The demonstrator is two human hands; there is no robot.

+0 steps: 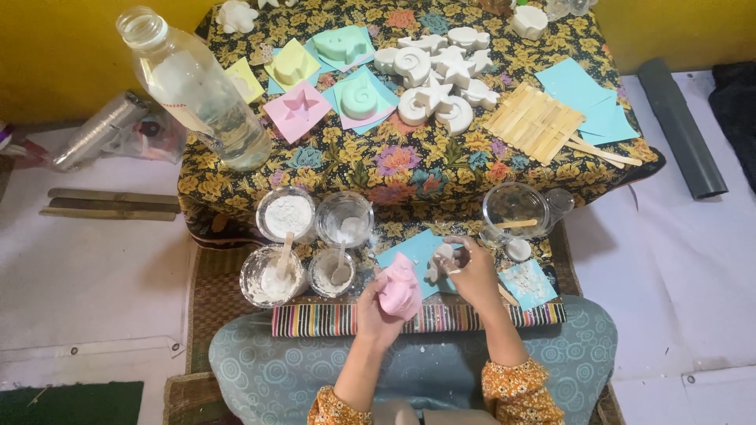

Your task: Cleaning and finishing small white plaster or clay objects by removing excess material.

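left hand [376, 311]: soft pink mould [400, 288] | right hand [475, 273]: white plaster cast [438, 262]

Home craft corner, floor mats [213, 283], batik-covered low table [409, 169], plaster casts [437, 75], moulds [323, 75]

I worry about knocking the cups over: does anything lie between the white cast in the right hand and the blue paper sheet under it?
Nothing visible: the right hand holds the white cast directly over the blue paper sheet.
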